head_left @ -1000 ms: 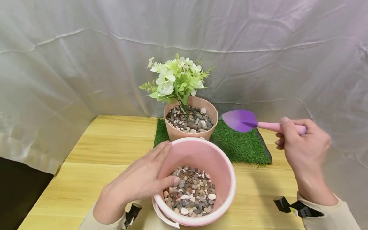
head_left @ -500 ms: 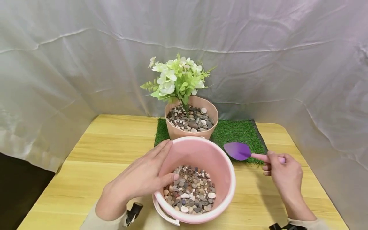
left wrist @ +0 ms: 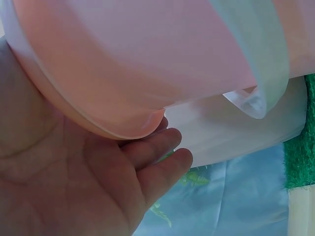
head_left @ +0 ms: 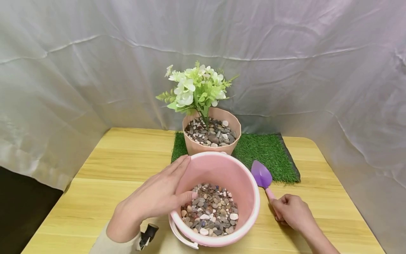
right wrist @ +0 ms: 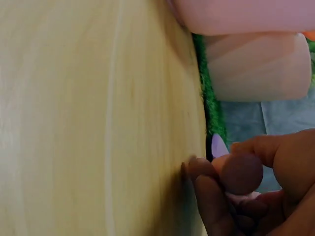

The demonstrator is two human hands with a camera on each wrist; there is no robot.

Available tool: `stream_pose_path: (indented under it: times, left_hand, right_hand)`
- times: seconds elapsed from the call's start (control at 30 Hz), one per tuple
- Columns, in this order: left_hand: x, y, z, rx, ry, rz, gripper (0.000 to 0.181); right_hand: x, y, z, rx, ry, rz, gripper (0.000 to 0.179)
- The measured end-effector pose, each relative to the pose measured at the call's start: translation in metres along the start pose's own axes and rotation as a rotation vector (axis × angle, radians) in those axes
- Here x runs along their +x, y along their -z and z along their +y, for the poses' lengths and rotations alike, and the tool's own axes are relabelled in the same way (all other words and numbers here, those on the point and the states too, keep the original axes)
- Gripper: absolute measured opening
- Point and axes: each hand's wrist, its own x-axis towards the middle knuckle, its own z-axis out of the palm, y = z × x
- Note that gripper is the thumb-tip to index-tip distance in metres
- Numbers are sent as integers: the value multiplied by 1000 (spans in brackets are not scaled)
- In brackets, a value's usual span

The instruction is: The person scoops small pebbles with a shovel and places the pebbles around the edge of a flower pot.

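A pink bucket (head_left: 247, 169) with pebbles (head_left: 209, 211) in its bottom stands at the table's front middle. My left hand (head_left: 155, 194) grips its left rim, thumb inside and fingers along the outside; the left wrist view shows the palm against the bucket wall (left wrist: 147, 49). To the right of the bucket, my right hand (head_left: 293, 213) holds the pink handle of a small garden trowel (head_left: 262, 175), low over the table. Its purple blade points away, overlapping the grass mat's front edge. The right wrist view shows the handle's round end (right wrist: 241, 173) between thumb and fingers.
Behind the bucket, a peach flowerpot (head_left: 198, 146) filled with pebbles holds white flowers with green leaves (head_left: 196, 88). It stands on an artificial grass mat (head_left: 263, 148) on the wooden table (head_left: 120, 158). The bucket's white handle (head_left: 182, 238) hangs down in front. Grey curtain (head_left: 127, 70) surrounds the table.
My right hand has come down and toward me with the trowel, from beside the flowerpot to low over the table. The blade has turned from pointing left to pointing away. My left hand stays put.
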Motion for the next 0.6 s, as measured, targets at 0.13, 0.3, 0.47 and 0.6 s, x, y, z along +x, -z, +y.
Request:
stream_pose_path:
  times: [0.13, 0.3, 0.47, 0.6]
  left_hand:
    - [2, -1, -2, -23, 2, -19, 99]
    - [4, -1, -4, -43, -25, -29, 99]
    - [5, -2, -6, -62, -37, -25, 98]
    - [5, -4, -10, -87, -44, -6, 97]
  right_hand:
    - [2, -5, -2, -180, 45, 5, 36]
    - [3, -9, -1, -237, 46, -1, 34]
    - [5, -5, 1, -266, 40, -2, 42]
    - [7, 6, 1, -290, 54, 39, 51]
